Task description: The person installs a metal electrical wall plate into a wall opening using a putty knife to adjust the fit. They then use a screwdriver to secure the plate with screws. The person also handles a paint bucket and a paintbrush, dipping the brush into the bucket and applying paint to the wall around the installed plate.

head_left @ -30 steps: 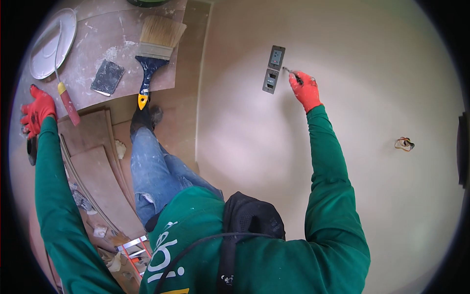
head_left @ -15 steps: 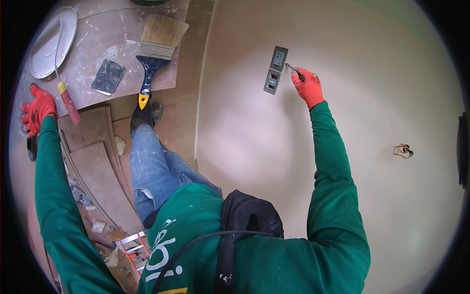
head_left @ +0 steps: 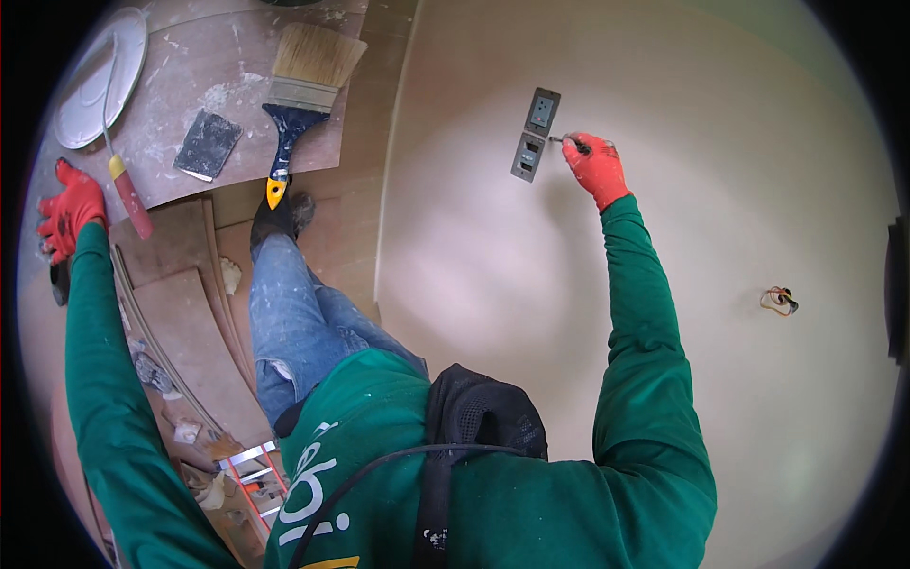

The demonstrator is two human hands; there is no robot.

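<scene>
Its tip dipped since the earlier frame, the slim tool [head_left: 556, 139], pinched in the right hand [head_left: 597, 171], meets or nearly meets the lower grey wall plate [head_left: 528, 156], left hand [head_left: 73, 211] splayed, plate-edge work seemingly underway, next needing steady aim.

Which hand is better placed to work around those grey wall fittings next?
Probably the right hand: it holds a small, thin tool beside the grey wall fittings. The left hand is far off, spread open near the red-handled tool.
</scene>
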